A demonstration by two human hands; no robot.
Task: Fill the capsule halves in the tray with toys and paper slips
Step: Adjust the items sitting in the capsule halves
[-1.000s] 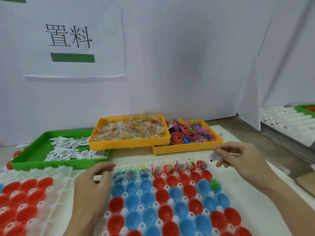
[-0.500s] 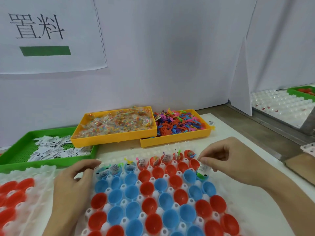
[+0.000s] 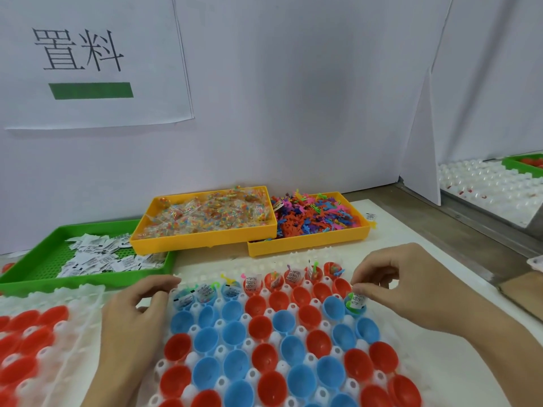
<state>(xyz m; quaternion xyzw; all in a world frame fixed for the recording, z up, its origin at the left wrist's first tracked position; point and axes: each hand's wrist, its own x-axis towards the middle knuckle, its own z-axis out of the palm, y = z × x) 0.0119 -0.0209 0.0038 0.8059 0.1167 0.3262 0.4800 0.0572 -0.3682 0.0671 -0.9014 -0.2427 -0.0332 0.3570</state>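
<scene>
A white tray holds rows of red and blue capsule halves. Its far row holds toys and paper slips; the nearer rows look empty. My right hand pinches a paper slip that stands in a blue half holding a green toy, at the right end of the second row. My left hand rests at the tray's left edge, fingers loosely curled, nothing visibly in it.
Behind the tray are a green tray of paper slips, an orange tray of bagged toys and an orange tray of coloured figures. Another tray with red halves lies at left. White trays sit far right.
My right hand came down from beside the far row and set the slip into the blue half. The left hand stayed at the tray's edge. The view shifted.
</scene>
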